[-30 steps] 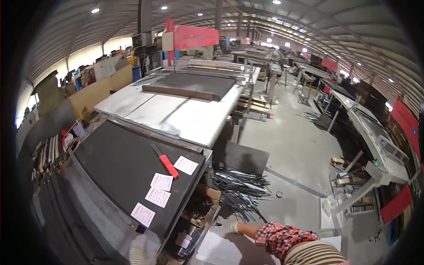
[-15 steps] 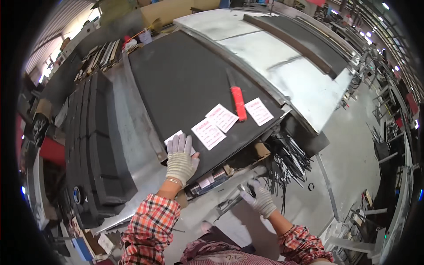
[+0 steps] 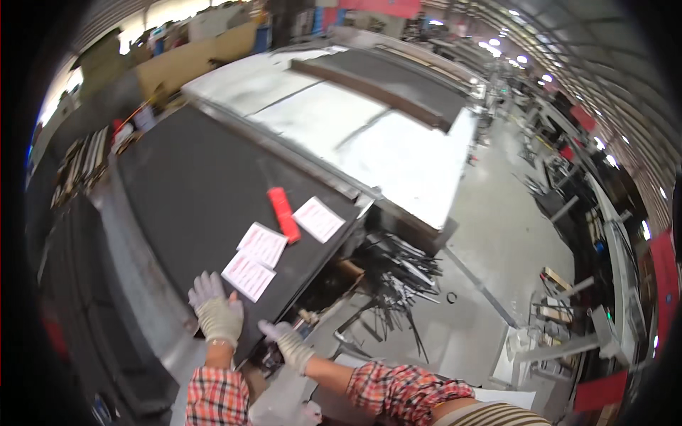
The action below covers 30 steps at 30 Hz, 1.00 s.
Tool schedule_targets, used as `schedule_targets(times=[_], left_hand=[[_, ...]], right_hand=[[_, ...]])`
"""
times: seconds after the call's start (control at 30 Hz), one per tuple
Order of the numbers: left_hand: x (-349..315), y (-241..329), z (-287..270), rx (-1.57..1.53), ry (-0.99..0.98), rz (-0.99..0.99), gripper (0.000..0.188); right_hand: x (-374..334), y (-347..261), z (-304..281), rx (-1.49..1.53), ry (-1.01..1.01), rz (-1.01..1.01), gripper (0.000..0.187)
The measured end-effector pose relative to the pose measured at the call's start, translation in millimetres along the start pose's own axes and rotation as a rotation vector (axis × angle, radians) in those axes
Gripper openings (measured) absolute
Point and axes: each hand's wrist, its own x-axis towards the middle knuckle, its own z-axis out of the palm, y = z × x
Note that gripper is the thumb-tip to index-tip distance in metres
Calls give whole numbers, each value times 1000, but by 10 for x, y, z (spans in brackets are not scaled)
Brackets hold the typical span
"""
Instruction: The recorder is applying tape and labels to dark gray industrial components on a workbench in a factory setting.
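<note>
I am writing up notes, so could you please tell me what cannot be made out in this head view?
Head view: whatever lies beneath the left hand, hidden by the hand itself.
Head view: whether the right hand holds anything; its back hides the palm.
Head view: the print on the white cards, too blurred to read.
Head view: the far end of the red tool, blurred against the dark sheet.

So the right hand (image 3: 290,346) was well apart from the left hand (image 3: 217,317) half a second ago, now it's swung in close, by the near edge of the black sheet (image 3: 185,177). Also, four white labels (image 3: 249,275) showed a second ago, just three now.
</note>
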Motion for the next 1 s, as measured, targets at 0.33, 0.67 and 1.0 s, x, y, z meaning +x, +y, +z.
schedule_targets(times=[0.33,0.67,1.0], left_hand=[[-563,228,25,-340,225,142,68],[-1418,135,317,-1745,-14,-725,43],[-2029,474,-509,-1143,-291,-629,43]], right_hand=[[-285,-301,-589,-733,270,-319,83],[-475,-618,-276,-1414,108,-498,57],[-1103,-847,-934,-1206,-190,-453,48]])
